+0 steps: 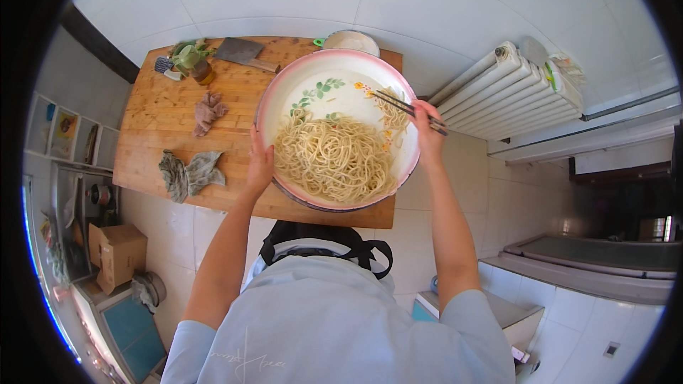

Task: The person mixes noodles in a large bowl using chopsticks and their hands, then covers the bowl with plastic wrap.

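A large white enamel basin point(341, 85) with a pink rim and painted flowers and leaves sits on the wooden table. A big heap of noodles point(336, 157) fills its near half, and a smaller clump point(392, 112) lies against the right inner side. My left hand point(260, 162) grips the basin's left rim, fingers outside and thumb at the edge. My right hand point(428, 130), at the right rim, holds dark chopsticks point(397, 102), whose tips point left over the basin near the small clump.
On the wooden table point(235, 133) lie a cleaver point(240, 51), a pink cloth point(209, 113), a grey-green cloth point(191, 173), a brush point(168, 68) and an oil bottle point(201, 70). Behind the basin is a bowl with a green handle point(351, 41). A radiator point(512, 96) stands right.
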Demonstrator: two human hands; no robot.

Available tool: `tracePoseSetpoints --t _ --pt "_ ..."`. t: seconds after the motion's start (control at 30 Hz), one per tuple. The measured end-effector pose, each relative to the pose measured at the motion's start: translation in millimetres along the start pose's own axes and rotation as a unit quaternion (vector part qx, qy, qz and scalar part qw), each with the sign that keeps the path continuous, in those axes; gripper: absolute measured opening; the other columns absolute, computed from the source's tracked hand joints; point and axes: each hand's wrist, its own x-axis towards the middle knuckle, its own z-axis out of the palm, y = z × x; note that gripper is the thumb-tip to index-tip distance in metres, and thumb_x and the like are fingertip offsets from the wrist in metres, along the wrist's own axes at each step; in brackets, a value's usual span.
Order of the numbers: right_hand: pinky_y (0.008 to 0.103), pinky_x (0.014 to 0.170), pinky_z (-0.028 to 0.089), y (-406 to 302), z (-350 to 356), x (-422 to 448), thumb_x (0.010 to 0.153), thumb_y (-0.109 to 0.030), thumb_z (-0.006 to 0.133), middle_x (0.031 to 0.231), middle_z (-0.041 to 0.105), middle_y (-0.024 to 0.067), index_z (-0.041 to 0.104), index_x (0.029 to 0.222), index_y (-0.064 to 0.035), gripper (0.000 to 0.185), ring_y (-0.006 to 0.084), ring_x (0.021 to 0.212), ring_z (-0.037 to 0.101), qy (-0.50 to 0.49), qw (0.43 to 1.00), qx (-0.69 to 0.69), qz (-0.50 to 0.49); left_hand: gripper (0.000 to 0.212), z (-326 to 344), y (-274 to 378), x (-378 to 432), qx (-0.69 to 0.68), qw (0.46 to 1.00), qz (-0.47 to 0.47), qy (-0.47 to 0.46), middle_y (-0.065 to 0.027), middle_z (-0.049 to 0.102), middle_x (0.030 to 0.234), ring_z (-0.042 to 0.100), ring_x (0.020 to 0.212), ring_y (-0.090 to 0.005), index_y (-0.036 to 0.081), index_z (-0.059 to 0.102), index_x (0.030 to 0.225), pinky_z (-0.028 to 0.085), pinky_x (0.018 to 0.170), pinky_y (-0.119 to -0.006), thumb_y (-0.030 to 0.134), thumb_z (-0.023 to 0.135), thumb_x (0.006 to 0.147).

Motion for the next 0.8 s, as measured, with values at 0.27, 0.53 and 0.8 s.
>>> tracePoseSetpoints --t 0.27,0.53,0.8 --pt "0.0301 0.079 0.05 -30.6 -65.9 -40.1 0.088 -0.014 0.048 0.098 0.058 0.0115 0.054 0.103 0.0008 0.021 0.018 0.09 0.058 -0.022 0.991 0.005 0.135 0.061 0.9 -8.9 -1.5 -0.032 0.999 0.023 0.003 -0.0241 0.028 0.133 0.033 0.118 -0.0403 0.005 0.003 0.136 0.028 0.096 -0.042 0.01 0.039 0.088" --pt "0.0287 0.074 0.051 -45.7 -70.9 -46.0 0.088 -0.018 0.05 0.095 0.06 0.0118 0.055 0.101 0.0023 0.024 0.0196 0.086 0.06 -0.056 0.988 -0.025 0.14 0.061 -1.6 -3.0 -0.4 -0.033 0.999 0.003 -0.013 -0.0249 0.028 0.133 0.033 0.118 -0.0396 0.004 0.002 0.136 0.028 0.096 -0.041 0.011 0.039 0.088" --pt "0.0297 0.069 0.053 -52.9 -92.5 -47.7 0.088 -0.022 0.05 0.086 0.06 0.0118 0.056 0.091 0.003 0.025 0.0205 0.077 0.062 0.011 0.981 -0.071 0.182 0.061 -2.9 -2.4 -1.3 -0.016 1.0 -0.014 -0.017 -0.0243 0.029 0.133 0.034 0.118 -0.0398 0.004 0.002 0.136 0.027 0.096 -0.041 0.012 0.039 0.088"
